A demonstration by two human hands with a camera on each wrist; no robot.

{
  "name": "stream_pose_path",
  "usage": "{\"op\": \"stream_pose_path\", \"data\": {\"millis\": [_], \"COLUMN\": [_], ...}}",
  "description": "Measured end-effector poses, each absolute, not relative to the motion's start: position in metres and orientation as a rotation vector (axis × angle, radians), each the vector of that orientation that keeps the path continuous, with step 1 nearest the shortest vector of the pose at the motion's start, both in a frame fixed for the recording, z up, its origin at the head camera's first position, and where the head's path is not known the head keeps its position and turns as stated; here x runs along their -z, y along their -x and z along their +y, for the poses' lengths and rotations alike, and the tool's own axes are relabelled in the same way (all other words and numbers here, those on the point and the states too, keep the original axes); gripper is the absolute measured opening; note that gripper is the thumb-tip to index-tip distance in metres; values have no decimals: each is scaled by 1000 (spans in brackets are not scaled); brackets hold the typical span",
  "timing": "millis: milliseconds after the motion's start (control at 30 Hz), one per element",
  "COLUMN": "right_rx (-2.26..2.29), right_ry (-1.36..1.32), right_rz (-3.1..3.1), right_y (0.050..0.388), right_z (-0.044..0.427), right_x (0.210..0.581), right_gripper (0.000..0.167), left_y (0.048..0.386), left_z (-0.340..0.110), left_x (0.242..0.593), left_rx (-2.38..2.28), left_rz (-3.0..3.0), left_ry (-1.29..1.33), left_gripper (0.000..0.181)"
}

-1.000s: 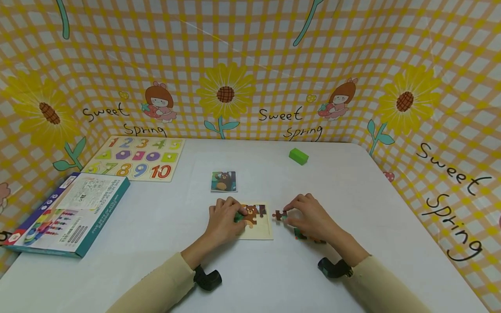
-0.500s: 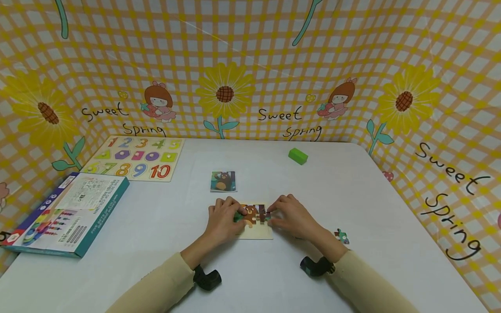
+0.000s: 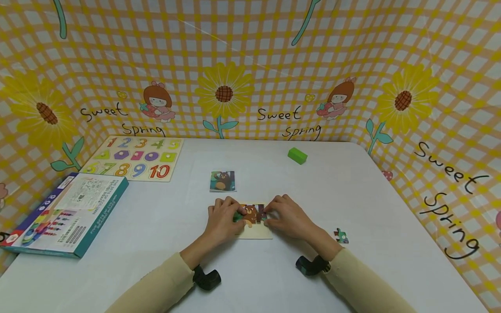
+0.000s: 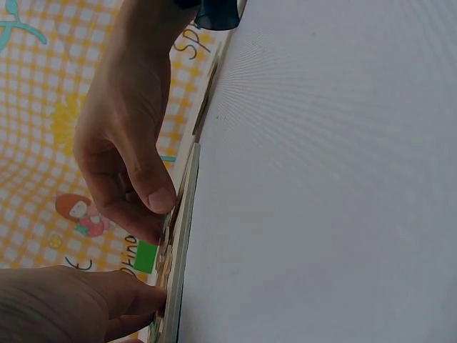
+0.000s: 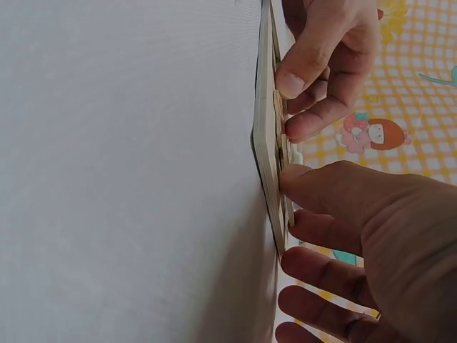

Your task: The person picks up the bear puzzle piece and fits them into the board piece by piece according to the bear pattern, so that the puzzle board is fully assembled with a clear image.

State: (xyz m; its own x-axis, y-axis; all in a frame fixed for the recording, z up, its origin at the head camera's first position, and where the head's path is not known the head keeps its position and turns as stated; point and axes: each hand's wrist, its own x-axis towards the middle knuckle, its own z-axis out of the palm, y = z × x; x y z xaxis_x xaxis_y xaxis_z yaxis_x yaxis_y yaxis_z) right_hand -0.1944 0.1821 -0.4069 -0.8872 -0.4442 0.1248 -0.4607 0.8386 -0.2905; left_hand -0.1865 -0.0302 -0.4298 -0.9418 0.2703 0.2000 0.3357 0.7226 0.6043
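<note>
While pinching bear puzzle (image 3: 251, 213) in left fingers (image 3: 238, 208), now closing gap with piece (image 3: 263, 216) pinched in right fingers (image 3: 272, 207), likely advancing assembly.

Backdrop cloth (image 3: 254, 65): "Sweet Spring", three printings; one beyond and left of the left hand (image 3: 225, 217), one beyond the right hand (image 3: 287, 216), one well right of it.
Number board (image 3: 130, 163): beyond and left of left hand; 1–5 top row, 6–10 bottom row.
Box (image 3: 68, 215): left of left hand; "FIVE SETS OF COLUMN", barcode; remaining print too small.
</note>
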Motion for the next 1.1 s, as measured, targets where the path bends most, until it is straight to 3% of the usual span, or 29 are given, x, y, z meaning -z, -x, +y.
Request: {"op": "stream_pose_path", "data": {"millis": [1100], "right_rx": [-422], "right_ry": [-728], "right_rz": [-2959], "right_y": [191], "right_z": [177], "right_x": [404], "right_gripper": [23], "left_y": [190], "left_z": [-3], "left_x": [426], "left_rx": [970], "left_rz": [-2817], "left_ry": [562], "left_gripper": [12]}}
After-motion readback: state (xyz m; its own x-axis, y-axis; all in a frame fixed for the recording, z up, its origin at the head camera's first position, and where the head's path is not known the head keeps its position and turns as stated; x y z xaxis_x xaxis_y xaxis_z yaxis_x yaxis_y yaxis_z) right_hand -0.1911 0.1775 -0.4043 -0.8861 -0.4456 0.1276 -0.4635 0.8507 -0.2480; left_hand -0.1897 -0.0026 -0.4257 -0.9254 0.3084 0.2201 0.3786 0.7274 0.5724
